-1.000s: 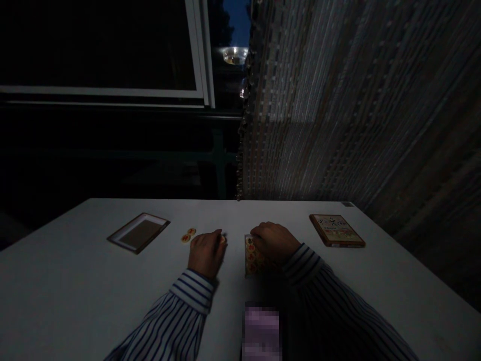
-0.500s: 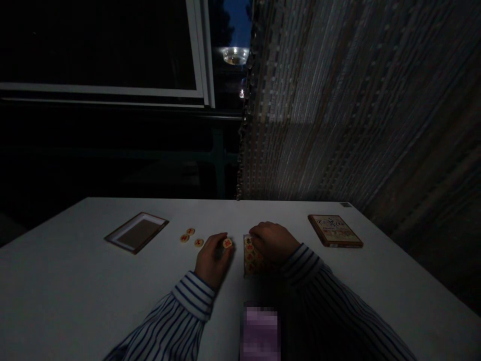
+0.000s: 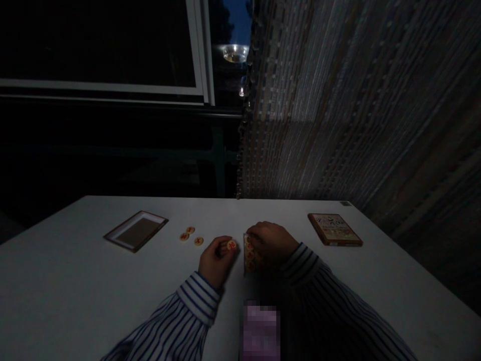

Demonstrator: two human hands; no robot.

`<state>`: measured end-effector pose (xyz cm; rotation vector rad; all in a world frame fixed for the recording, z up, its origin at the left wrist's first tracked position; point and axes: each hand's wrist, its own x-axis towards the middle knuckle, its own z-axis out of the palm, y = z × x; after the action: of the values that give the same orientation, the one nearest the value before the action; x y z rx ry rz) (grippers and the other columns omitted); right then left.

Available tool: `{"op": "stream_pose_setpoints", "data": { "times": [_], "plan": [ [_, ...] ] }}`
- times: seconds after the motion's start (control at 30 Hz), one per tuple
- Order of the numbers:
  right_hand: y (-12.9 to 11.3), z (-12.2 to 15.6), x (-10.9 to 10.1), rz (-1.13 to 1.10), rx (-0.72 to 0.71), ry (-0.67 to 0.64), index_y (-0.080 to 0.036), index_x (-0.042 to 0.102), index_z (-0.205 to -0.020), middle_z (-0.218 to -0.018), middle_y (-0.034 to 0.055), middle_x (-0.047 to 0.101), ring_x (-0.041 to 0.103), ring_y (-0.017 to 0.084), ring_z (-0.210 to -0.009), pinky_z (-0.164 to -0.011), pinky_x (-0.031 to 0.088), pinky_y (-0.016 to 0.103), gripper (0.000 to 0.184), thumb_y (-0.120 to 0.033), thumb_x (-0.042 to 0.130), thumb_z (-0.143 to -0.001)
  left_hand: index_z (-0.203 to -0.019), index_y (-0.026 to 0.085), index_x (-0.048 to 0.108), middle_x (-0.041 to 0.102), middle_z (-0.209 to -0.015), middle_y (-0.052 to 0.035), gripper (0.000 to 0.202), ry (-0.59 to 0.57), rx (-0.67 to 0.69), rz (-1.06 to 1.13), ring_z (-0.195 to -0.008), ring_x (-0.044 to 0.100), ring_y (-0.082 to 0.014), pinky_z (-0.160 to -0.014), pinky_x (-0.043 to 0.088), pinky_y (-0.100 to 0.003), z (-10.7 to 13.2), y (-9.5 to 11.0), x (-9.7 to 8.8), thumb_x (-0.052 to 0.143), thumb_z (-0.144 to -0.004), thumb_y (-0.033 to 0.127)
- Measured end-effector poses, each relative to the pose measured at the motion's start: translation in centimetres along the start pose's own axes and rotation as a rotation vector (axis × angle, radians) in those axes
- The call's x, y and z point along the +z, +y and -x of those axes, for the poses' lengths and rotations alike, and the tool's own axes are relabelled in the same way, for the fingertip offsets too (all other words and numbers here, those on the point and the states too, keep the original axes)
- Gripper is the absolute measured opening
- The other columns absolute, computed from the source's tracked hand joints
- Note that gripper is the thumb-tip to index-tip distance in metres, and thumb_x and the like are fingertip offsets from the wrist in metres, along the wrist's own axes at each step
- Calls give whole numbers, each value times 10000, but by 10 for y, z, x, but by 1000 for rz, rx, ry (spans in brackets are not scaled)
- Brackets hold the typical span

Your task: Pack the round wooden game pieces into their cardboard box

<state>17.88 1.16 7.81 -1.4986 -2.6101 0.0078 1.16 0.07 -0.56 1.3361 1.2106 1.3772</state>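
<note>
My left hand point(image 3: 217, 259) is closed, pinching a round pale game piece point(image 3: 232, 245) with a red mark between thumb and fingers, just left of a small tray of similar pieces point(image 3: 249, 259). My right hand point(image 3: 273, 242) rests curled on top of that tray, its fingers closed over the far end. Three loose round pieces point(image 3: 191, 235) lie on the white table point(image 3: 75, 291) to the left of my left hand.
An open shallow box half point(image 3: 136, 230) lies at the table's left back. A printed box lid point(image 3: 334, 229) lies at the right back. A woven curtain hangs behind on the right, a dark window on the left. A blurred patch sits at the near edge.
My left hand left a third piece beside the two loose ones, drew back toward the tray and now pinches another piece. My right hand stayed on the tray.
</note>
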Motion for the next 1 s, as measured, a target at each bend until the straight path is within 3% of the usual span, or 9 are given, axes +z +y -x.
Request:
{"op": "stream_pose_setpoints", "data": {
  "times": [0.23, 0.53, 0.7, 1.0],
  "plan": [
    [-5, -2, -2, -61, 3, -44, -194, 572, -1023, -993, 59, 604, 522, 167, -925, -779, 352, 266, 302, -260, 376, -802, -836, 132, 596, 655, -731, -40, 305, -12, -37, 87, -669, 609, -131, -645, 499, -239, 2, 6, 3, 667, -594, 304],
    [-6, -3, 4, -66, -33, -17, -199, 573, -1016, -984, 55, 609, 533, 166, -906, -763, 363, 263, 294, -272, 372, -815, -883, 128, 644, 682, -843, -73, 362, -28, -111, 58, -792, 620, -176, -758, 488, -290, 1, 9, 2, 660, -605, 359],
    [-8, -3, 6, -73, -32, -31, -199, 575, -1018, -977, 61, 613, 535, 160, -906, -772, 360, 261, 300, -273, 352, -831, -884, 140, 649, 686, -852, -63, 351, -42, -104, 80, -780, 625, -179, -738, 494, -291, 1, 11, 3, 647, -613, 363],
    [-8, -5, 9, -130, -91, -18, -201, 550, -1053, -980, 61, 610, 535, 159, -911, -769, 362, 261, 296, -287, 401, -811, -783, 132, 567, 664, -690, -43, 247, -91, -80, 199, -679, 620, -143, -662, 484, -258, 2, 7, 4, 632, -648, 328]
  ]
}}
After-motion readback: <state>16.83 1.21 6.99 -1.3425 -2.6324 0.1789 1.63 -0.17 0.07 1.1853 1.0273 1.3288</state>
